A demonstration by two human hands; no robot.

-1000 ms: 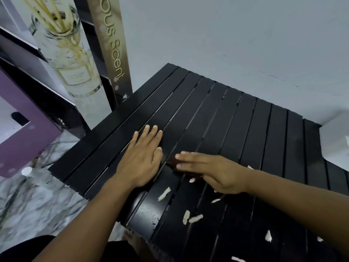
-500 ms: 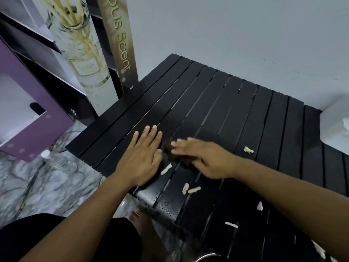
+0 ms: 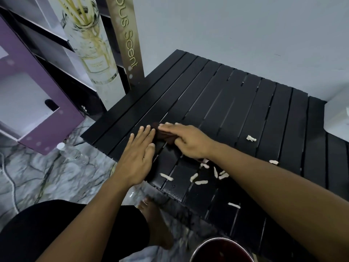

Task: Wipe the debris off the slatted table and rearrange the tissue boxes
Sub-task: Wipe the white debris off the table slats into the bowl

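Note:
The black slatted table (image 3: pixel 226 103) fills the middle of the head view. My left hand (image 3: pixel 138 157) rests flat on its near left corner, fingers straight. Right beside it my right hand (image 3: pixel 188 141) presses a dark brown cloth (image 3: pixel 162 136) onto the slats, fingers stretched over it. Several white debris scraps (image 3: pixel 201 182) lie bunched under my right forearm near the front edge. Single scraps (image 3: pixel 250 138) lie further right. A white tissue box (image 3: pixel 338 118) sits at the table's right edge, cut off by the frame.
A purple box (image 3: pixel 43 103) and a tall reed-diffuser display (image 3: pixel 94 53) stand left of the table. A clear bottle (image 3: pixel 69 152) lies on the marble floor. A red bucket (image 3: pixel 221 250) sits below the table's front edge, next to my bare foot (image 3: pixel 156 222).
My right hand has slid the cloth a little to the left, up against my left fingertips. Scraps now lie bunched under my right forearm. My left hand has stayed in place.

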